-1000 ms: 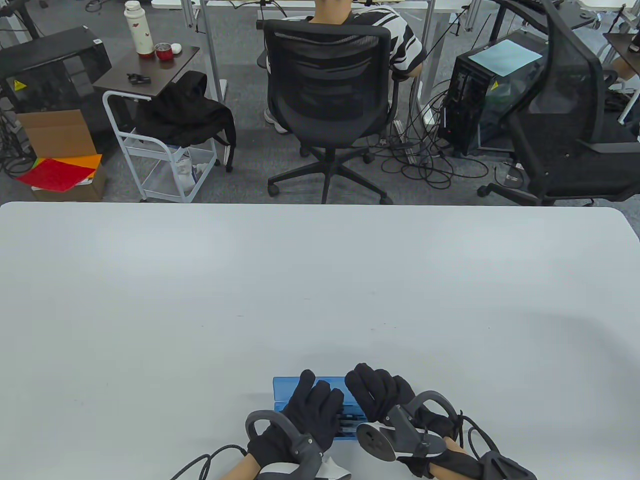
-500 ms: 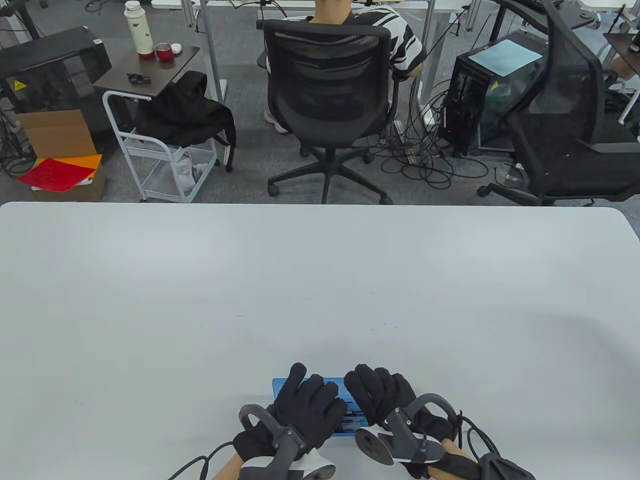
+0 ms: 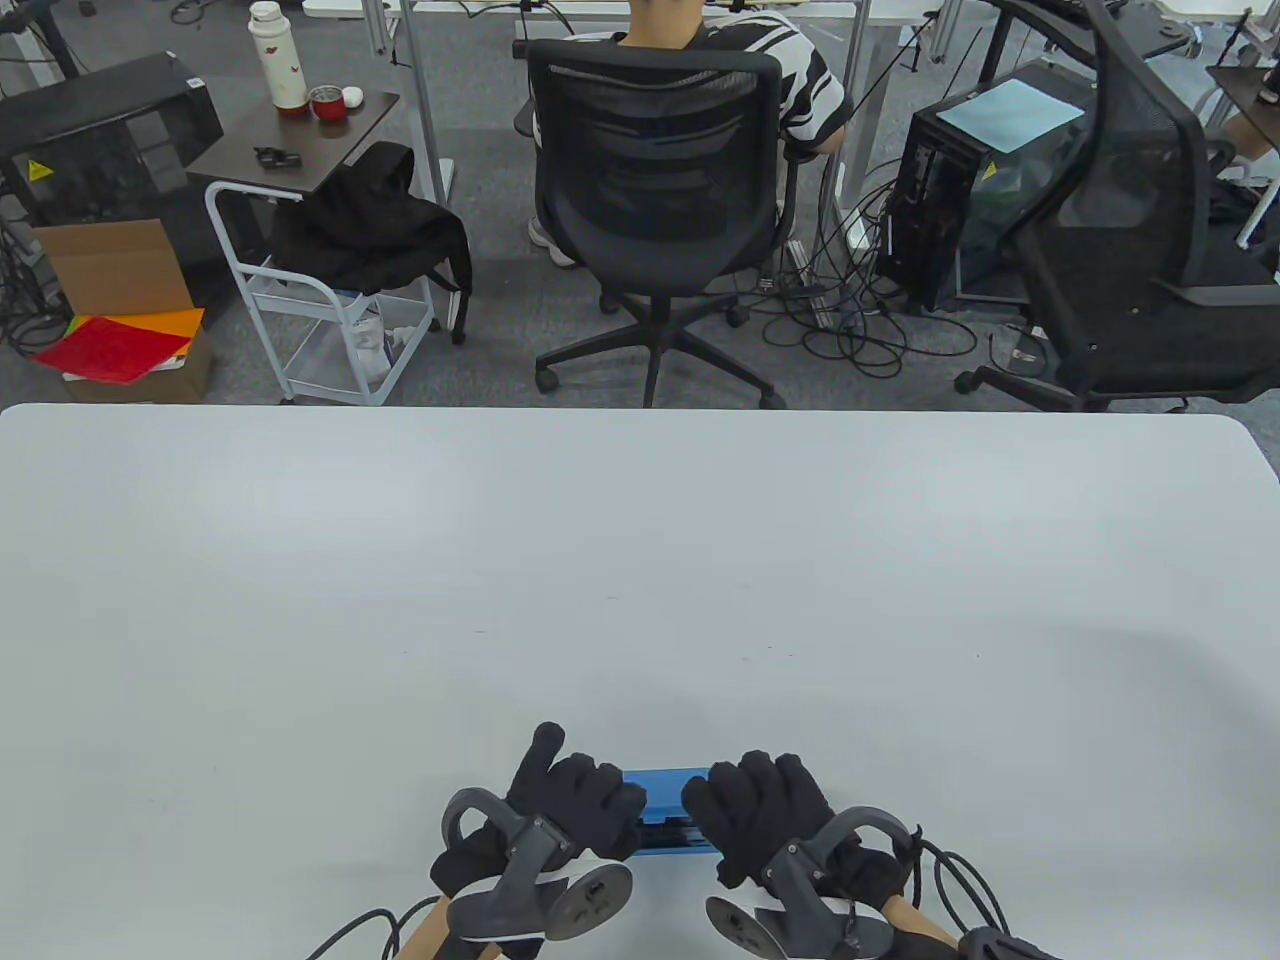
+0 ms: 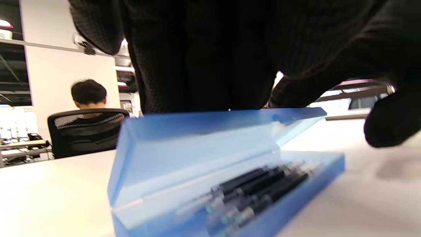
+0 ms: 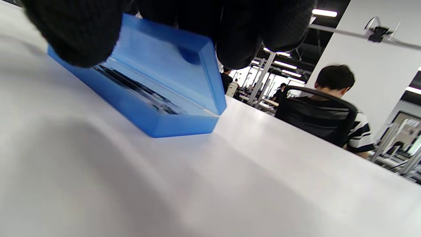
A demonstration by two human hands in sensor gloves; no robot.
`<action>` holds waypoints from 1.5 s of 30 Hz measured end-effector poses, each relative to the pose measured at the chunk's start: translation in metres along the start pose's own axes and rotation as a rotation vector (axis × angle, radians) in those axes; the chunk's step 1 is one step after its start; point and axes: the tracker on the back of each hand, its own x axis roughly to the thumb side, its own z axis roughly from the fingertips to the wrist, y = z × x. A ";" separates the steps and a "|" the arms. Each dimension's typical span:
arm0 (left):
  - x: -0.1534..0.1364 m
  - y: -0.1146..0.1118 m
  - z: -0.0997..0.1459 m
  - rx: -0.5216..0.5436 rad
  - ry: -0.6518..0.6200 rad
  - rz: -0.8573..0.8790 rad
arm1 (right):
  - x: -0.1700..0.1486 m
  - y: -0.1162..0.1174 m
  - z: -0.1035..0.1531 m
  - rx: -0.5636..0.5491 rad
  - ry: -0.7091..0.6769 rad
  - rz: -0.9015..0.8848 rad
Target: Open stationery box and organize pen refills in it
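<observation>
A translucent blue stationery box (image 3: 665, 805) lies near the table's front edge, between my hands. Its lid (image 4: 197, 138) stands tilted up at an angle over the base. Several dark pen refills (image 4: 260, 187) lie side by side in the base, also visible as refills (image 5: 138, 89) in the right wrist view. My left hand (image 3: 585, 795) curls its fingers over the lid's left part, index finger sticking out. My right hand (image 3: 755, 800) curls over the lid's right part (image 5: 164, 62), its thumb (image 5: 79, 33) in front of the box.
The white table (image 3: 640, 560) stretches far ahead and to both sides. Beyond its far edge a person sits in a black office chair (image 3: 655, 190). A tracker disc (image 3: 590, 890) rides on the back of each hand.
The lid, lying flat open a second ago, has swung up toward me. Both hands drew back toward the front edge with it, the left one shifting left.
</observation>
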 end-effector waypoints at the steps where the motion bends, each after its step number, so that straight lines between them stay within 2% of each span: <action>1: 0.002 -0.003 -0.001 -0.024 -0.010 -0.018 | 0.001 0.001 -0.001 0.010 -0.011 -0.004; 6: 0.010 -0.014 -0.004 -0.093 -0.031 -0.073 | 0.002 0.008 -0.004 0.047 -0.038 -0.021; 16: 0.014 -0.016 -0.006 -0.099 -0.031 -0.098 | 0.000 0.009 -0.006 0.075 -0.039 -0.064; 19: 0.011 -0.016 -0.008 -0.101 -0.005 -0.102 | -0.004 0.008 -0.006 0.085 -0.038 -0.078; 22: 0.000 -0.014 -0.009 -0.073 0.074 -0.112 | -0.015 0.008 -0.008 0.082 -0.011 -0.143; 25: -0.019 -0.009 -0.011 -0.036 0.197 -0.120 | -0.035 0.007 -0.010 0.058 0.074 -0.154; 31: -0.061 -0.010 -0.016 -0.057 0.397 -0.100 | -0.088 0.012 -0.006 0.055 0.286 -0.228; 38: -0.107 -0.020 -0.026 -0.134 0.553 -0.081 | -0.153 0.028 0.008 0.058 0.518 -0.308; 45: -0.131 -0.041 -0.018 -0.176 0.645 -0.034 | -0.199 0.052 0.023 0.108 0.684 -0.376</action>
